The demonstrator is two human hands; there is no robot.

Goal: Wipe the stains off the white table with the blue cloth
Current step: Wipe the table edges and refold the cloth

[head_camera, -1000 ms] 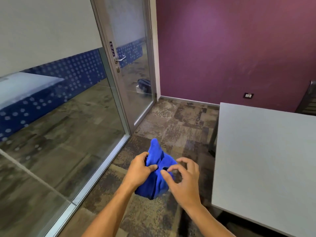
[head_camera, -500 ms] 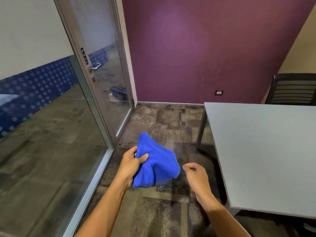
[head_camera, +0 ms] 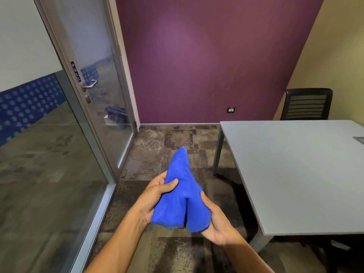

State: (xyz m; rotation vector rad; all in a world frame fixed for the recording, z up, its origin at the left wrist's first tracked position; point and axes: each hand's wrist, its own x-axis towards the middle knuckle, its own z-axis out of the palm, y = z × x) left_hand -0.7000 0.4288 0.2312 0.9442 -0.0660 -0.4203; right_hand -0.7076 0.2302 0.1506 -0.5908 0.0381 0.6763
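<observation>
The blue cloth (head_camera: 182,201) is bunched into a cone in front of me, above the carpet, its tip pointing away. My left hand (head_camera: 155,196) grips its left side with the thumb pressed on top. Under the cloth's lower right part, my right hand (head_camera: 214,219) holds it, thumb along the edge. The white table (head_camera: 299,174) stands to the right of my hands, apart from the cloth. No stain shows on its top from here.
A black chair (head_camera: 307,104) stands behind the table at the yellow wall. A glass door (head_camera: 98,99) and glass partition run along the left. Patterned carpet (head_camera: 177,138) lies between door and table. A small recessed panel (head_camera: 359,139) sits at the table's right edge.
My view has swung right, bringing more of the table and the chair into sight. My right hand, free half a second ago, now holds the cloth from below.
</observation>
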